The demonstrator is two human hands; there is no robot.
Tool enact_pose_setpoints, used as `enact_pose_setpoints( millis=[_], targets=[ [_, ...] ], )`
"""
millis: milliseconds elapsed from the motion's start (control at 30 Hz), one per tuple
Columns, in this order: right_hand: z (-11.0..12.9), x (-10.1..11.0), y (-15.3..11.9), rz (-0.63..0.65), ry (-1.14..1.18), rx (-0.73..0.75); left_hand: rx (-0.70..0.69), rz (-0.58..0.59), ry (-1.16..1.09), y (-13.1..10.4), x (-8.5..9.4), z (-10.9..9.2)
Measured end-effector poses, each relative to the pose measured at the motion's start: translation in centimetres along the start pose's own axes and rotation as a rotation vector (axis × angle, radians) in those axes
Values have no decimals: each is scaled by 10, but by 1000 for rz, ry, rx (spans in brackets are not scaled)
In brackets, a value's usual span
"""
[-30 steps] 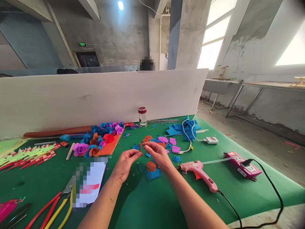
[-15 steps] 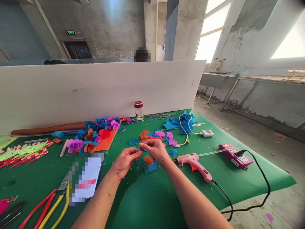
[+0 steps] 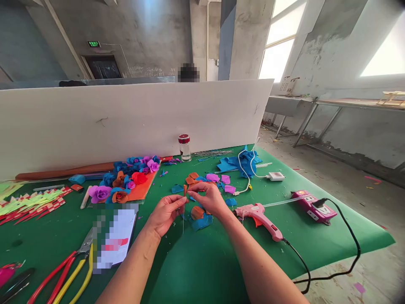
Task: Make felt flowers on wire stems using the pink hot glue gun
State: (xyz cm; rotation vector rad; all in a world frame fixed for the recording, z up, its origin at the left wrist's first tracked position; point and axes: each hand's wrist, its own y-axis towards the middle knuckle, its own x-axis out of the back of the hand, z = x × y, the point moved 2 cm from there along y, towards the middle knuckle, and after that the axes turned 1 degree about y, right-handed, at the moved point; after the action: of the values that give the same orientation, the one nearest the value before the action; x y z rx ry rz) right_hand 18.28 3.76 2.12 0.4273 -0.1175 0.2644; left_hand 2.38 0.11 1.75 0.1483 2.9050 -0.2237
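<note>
My left hand (image 3: 169, 213) is closed in a pinch around a thin wire stem (image 3: 183, 226) that hangs below the fingers. At the stem's top stands a small rolled piece of orange-brown paper (image 3: 185, 190), upright just above my left fingertips. My right hand (image 3: 207, 197) is beside it, thumb and forefinger slightly apart, their tips close to the roll. Under and behind the hands lie cut petals: brown (image 3: 198, 212), blue (image 3: 202, 222) and purple (image 3: 229, 189). Right of my right wrist lies a pink glue gun (image 3: 259, 217) with a clear glue stick.
Finished paper flowers (image 3: 126, 181) are heaped at left. Nearer are red-and-yellow-handled pliers (image 3: 74, 270) and a phone (image 3: 118, 236). A lidded jar (image 3: 184, 148) stands at the white board (image 3: 136, 122). At right are a pink power strip (image 3: 313, 207), its black cord and a white charger (image 3: 276, 176).
My right fingers have loosened from their pinch at the stem's top and moved slightly right. The orange-brown roll now shows between the hands. My left hand has barely moved.
</note>
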Motion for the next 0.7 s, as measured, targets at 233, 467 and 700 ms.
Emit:
enact_pose_setpoints(
  millis=[233,467,700],
  targets=[
    [4,1,0,78,-23,70,57,56,-45,2,3,4],
    [5,0,-2,125,29,25,118,104,-131,-2,1,2],
    [-3,-8,0,128,210,-85,59,48,-69,1,0,2]
  ],
)
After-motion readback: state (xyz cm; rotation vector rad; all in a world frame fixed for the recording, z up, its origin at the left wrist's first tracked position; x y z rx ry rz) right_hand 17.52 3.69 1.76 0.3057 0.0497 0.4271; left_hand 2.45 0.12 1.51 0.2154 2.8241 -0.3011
